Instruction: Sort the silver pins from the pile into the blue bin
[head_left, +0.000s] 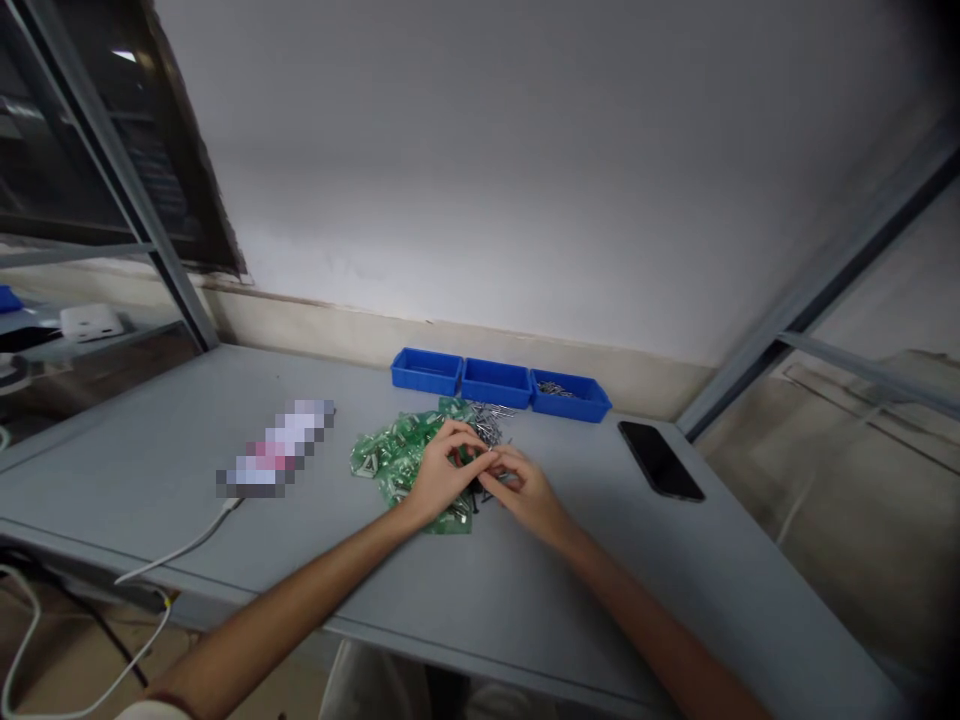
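Green packets [401, 450], grey table [495, 590], window perhaps [150, 150]

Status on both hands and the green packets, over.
Left hand and right hand close together at the fingertips; anything pinched too small to tell. Green packets heaped beside left hand. Hands partly hiding loose metal pieces.

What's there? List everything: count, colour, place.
Table: 1, grey, centre
Trays: 3, blue, along the table's back
Bags: several, green, heaped mid-table
Metal pieces: many, mostly silver, beside the bags and in the right tray
Phone: 1, black, table's right
Pixelated item: 1, white and pink, table's left
Cables: at least 2, white and black, lower left
Boxy object: 1, white, far left
Posts: 2, grey, either side
Window: 1, dark, upper left
Wall: 1, white, behind
Left hand: 1, bare, by the bags
Right hand: 1, bare, beside the left
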